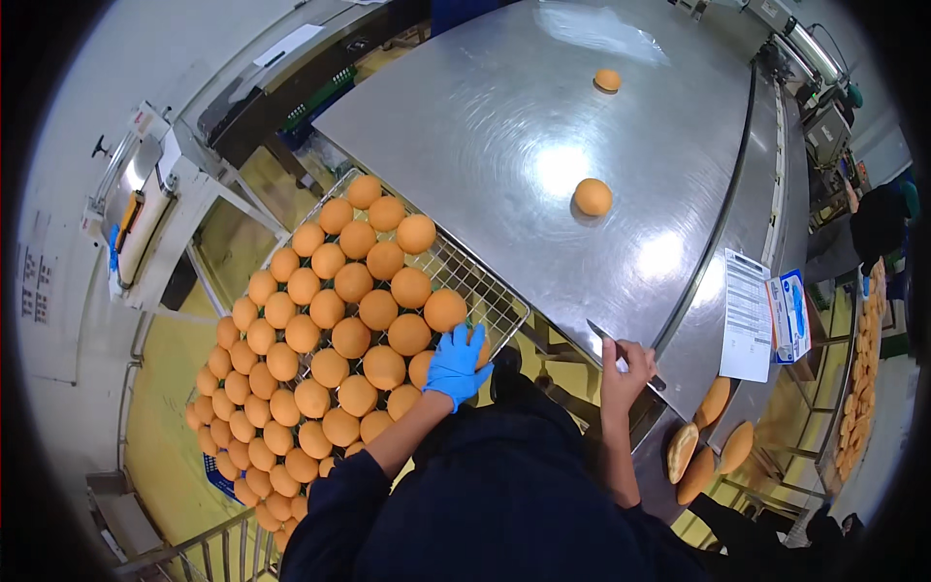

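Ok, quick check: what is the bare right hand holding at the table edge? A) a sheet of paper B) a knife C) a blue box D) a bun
B: the right hand grips a knife whose blade points up and left over the edge of the steel table, while the blue-gloved left hand rests on a bun on the wire rack.

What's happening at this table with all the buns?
A person's left hand, in a blue glove, rests on a bun at the near corner of a wire rack full of round buns. The bare right hand holds a knife at the steel table's edge. Two buns lie on the table, and cut halves sit to the right.
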{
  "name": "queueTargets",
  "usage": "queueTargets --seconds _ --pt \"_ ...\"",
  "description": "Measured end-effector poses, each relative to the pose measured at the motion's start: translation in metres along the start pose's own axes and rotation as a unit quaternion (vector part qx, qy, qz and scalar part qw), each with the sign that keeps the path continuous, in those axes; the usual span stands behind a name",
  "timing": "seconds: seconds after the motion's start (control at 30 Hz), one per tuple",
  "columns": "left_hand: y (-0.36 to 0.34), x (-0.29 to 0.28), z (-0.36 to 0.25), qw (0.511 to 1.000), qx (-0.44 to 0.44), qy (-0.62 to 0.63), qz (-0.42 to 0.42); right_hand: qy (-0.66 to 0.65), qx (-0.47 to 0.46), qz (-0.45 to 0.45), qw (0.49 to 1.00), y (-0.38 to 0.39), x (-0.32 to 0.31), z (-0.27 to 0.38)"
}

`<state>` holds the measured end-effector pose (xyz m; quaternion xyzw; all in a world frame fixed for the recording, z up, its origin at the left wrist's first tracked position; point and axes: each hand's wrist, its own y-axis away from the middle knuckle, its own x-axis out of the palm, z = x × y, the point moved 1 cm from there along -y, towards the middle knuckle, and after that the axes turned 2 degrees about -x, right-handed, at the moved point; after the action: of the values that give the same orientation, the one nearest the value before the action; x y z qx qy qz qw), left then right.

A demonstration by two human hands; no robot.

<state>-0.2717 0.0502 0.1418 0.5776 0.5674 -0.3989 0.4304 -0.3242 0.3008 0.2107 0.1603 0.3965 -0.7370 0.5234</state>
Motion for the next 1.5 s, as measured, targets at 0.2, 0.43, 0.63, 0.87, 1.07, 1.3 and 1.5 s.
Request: queueTargets --seconds 0.2,0.43,0.63,0.87,1.07,1.3,1.5 --pt "-0.014 -0.016 -0.009 0.878 -0.122 0.461 0.044 -0.098 -0.105 0.05 0.988 -0.029 0.026 0.061" --pt "0.033 -0.135 -0.034 0.318 0.011 0.944 -0.09 -0.208 -0.292 0.107 0.928 0.015 -0.001 0.168" --pt "0.079 -0.171 -0.023 0.386 0.02 0.906 -0.175 -0.154 -0.333 0.028 0.93 0.028 0.009 0.179" --pt "0.111 -0.183 -0.008 0.288 -0.026 0.937 -0.195 -0.167 -0.347 0.022 0.923 0.051 0.021 0.197" --pt "0.129 -0.184 -0.004 0.237 -0.018 0.955 -0.178 -0.156 -0.347 0.001 0.925 0.061 0.03 0.199" --pt "0.136 -0.189 -0.004 0.279 -0.02 0.942 -0.185 -0.175 -0.384 0.007 0.907 0.061 0.029 0.207" --pt "0.14 -0.188 -0.005 0.349 -0.046 0.919 -0.179 -0.178 -0.454 0.04 0.872 0.07 0.013 0.226"
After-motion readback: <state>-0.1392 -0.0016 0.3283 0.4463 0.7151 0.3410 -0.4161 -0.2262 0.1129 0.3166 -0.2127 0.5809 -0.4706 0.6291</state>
